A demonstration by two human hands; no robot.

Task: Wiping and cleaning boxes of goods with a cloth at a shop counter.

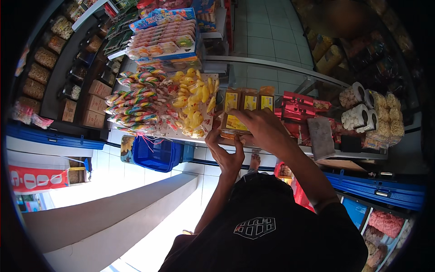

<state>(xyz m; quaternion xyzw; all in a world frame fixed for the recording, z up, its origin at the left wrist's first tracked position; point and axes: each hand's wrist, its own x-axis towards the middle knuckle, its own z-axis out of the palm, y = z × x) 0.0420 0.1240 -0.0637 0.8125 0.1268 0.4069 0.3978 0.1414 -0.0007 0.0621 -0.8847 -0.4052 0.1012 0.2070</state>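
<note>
Both of my hands are at a small brown pack with a yellow label point(235, 123) near the front edge of the glass counter. My left hand point(226, 149) holds the pack's left side and lower edge, fingers curled. My right hand point(263, 127) reaches over its top right, with fingers across the label. Just behind stand similar packs in a row: one at the left point(231, 99), one in the middle point(250, 101) and one at the right point(266, 101). Shiny red packets point(300, 107) lie to the right of them.
Yellow duck-shaped items point(193, 102) and twisted rainbow lollipops point(136, 105) crowd the counter's left. Lidded jars point(355, 117) stand at its right beside a grey flat block point(321, 137). A blue plastic basket point(158, 154) is below the front edge. A bare foot point(255, 159) shows beneath.
</note>
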